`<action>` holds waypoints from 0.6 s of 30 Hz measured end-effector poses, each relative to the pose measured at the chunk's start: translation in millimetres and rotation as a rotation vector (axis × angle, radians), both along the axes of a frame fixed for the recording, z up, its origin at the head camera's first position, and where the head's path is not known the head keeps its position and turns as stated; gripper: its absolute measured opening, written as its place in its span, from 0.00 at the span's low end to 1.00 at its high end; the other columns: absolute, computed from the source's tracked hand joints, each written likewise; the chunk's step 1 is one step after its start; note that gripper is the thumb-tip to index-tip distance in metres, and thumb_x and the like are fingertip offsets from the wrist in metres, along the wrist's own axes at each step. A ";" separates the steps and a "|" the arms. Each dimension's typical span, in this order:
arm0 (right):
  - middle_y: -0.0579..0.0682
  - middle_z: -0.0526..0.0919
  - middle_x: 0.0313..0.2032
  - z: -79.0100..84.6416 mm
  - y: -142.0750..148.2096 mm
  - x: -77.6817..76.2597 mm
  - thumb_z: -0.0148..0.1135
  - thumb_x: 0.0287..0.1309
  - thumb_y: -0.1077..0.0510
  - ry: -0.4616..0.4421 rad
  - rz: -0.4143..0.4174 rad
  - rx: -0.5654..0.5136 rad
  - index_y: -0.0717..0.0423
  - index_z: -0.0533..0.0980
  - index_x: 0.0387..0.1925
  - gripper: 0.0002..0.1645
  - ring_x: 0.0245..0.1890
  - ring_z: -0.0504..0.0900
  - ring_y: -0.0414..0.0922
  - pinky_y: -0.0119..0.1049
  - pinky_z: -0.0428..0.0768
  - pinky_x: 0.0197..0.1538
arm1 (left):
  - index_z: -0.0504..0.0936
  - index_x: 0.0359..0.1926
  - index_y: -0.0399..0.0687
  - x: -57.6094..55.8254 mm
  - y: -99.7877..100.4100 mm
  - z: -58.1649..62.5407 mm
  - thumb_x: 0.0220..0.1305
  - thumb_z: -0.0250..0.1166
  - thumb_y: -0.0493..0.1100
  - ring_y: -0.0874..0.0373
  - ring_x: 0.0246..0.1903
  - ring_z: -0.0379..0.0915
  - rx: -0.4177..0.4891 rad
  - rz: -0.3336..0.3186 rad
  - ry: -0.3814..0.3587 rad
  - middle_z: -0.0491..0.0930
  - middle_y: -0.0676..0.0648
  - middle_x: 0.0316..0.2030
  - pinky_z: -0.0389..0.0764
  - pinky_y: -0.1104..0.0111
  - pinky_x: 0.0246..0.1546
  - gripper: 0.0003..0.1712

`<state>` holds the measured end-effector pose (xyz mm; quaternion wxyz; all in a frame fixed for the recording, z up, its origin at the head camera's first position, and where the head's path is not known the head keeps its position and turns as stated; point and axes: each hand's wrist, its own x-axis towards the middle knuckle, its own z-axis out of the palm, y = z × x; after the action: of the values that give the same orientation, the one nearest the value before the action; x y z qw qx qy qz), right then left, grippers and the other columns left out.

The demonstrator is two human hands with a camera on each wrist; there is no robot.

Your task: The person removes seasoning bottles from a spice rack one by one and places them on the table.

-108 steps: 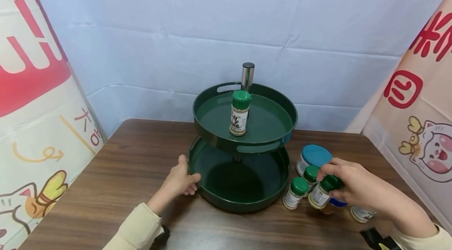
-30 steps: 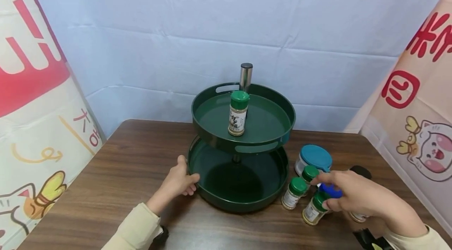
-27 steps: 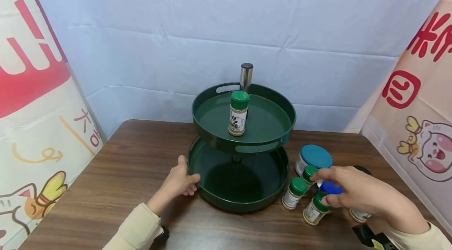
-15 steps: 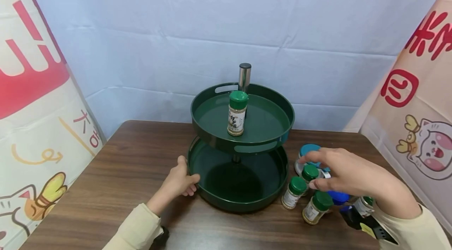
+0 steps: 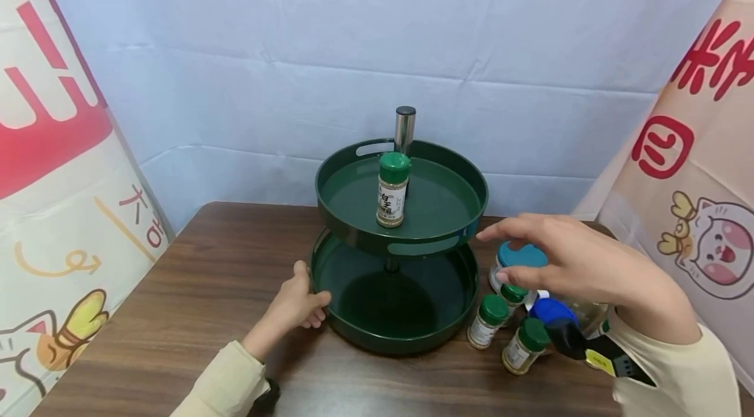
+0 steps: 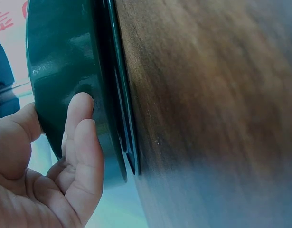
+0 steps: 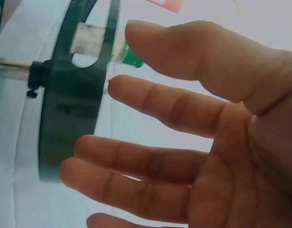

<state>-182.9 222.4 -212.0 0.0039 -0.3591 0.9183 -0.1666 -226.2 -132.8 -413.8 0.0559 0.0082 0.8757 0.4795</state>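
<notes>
My left hand (image 5: 297, 299) grips the rim of the lower tier of a dark green two-tier turntable (image 5: 406, 341). In the left wrist view, its fingers (image 6: 89, 156) lie along the tier's outer wall and the thumb is at the rim. My right hand (image 5: 565, 256), fingers spread and holding nothing, hovers above the jars beside the upper tier (image 5: 436, 201); in the right wrist view its fingertips come close to that tier's wall, and touching cannot be told. A green-capped seasoning bottle (image 5: 391, 191) with a white label stands on the upper tier.
Right of the turntable stand green-capped bottles (image 5: 487, 322) (image 5: 524, 346), a blue-lidded tub (image 5: 521, 255) and a jar with a dark blue lid (image 5: 552, 312). More jars are partly hidden by my right arm. A metal post (image 5: 404, 129) rises through the tiers; cloth hangs behind the wooden table (image 5: 194, 286).
Earlier my right hand held a green-capped bottle among the jars; it has let go of that bottle and risen leftward to the upper tier. My left hand has stayed on the lower rim.
</notes>
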 end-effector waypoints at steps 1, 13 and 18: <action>0.40 0.77 0.46 2.2 -1.9 -0.1 0.61 0.52 0.42 0.016 0.010 -0.003 0.42 0.72 0.52 0.25 0.43 0.74 0.40 0.43 0.80 0.37 | 0.54 0.50 0.34 0.0 -0.1 0.1 0.55 0.59 0.37 0.54 0.10 0.73 0.001 -0.001 0.000 0.76 0.45 0.12 0.77 0.64 0.11 0.27; 0.42 0.80 0.41 34.2 -26.8 -12.9 0.63 0.51 0.46 -0.036 0.038 0.039 0.51 0.72 0.53 0.27 0.40 0.77 0.39 0.47 0.80 0.41 | 0.55 0.48 0.34 0.9 0.1 -0.9 0.55 0.59 0.37 0.54 0.10 0.73 0.004 -0.001 0.004 0.76 0.46 0.12 0.77 0.65 0.10 0.25; 0.44 0.79 0.40 43.7 -38.6 -16.8 0.65 0.51 0.48 -0.022 -0.015 0.030 0.48 0.73 0.52 0.26 0.40 0.75 0.41 0.43 0.80 0.37 | 0.56 0.46 0.35 1.4 0.4 -0.7 0.55 0.60 0.37 0.54 0.10 0.72 -0.001 0.000 0.009 0.76 0.46 0.12 0.77 0.64 0.11 0.24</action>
<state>-199.7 183.7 -168.3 0.0183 -0.3504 0.9232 -0.1569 -224.8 -132.3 -414.6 0.0522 0.0104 0.8761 0.4792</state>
